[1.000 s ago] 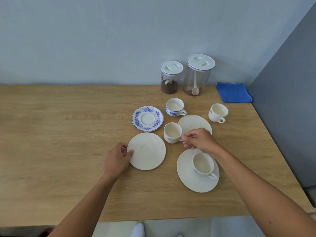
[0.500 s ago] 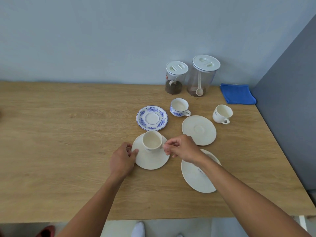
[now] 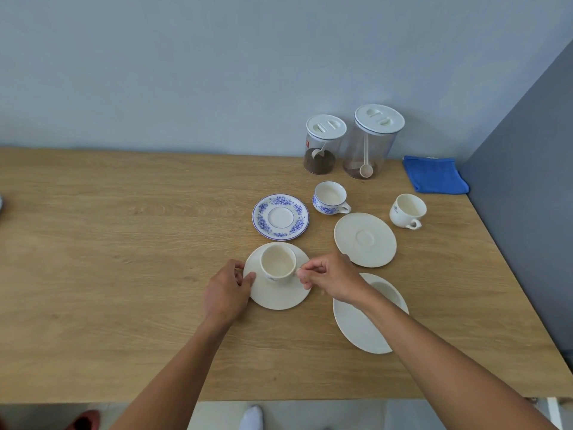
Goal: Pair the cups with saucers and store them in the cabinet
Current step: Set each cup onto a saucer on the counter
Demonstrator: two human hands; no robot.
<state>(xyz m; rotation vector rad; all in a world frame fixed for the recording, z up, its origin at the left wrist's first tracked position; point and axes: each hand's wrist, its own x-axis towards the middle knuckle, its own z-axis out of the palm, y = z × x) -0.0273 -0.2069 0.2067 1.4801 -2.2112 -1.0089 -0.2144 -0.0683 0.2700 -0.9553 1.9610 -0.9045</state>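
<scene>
A cream cup [image 3: 278, 264] stands on a cream saucer [image 3: 280, 294] near the table's middle. My right hand [image 3: 333, 279] pinches the cup's handle. My left hand [image 3: 228, 290] grips the saucer's left rim. To the right, a second cream cup [image 3: 387, 291] sits on its saucer [image 3: 359, 327], mostly hidden behind my right wrist. Further back lie an empty cream saucer [image 3: 365, 239], a blue-flowered saucer [image 3: 280, 216], a blue-flowered cup [image 3: 329, 197] and a cream cup [image 3: 407, 210].
Two lidded clear jars [image 3: 324, 144] [image 3: 373, 141] with scoops stand against the wall. A folded blue cloth [image 3: 434, 175] lies in the back right corner beside a grey panel [image 3: 527, 197]. The wooden table [image 3: 124, 259] runs far to the left.
My right hand carried the cream cup leftwards and set it onto the saucer held by my left hand. The view shifted slightly left.
</scene>
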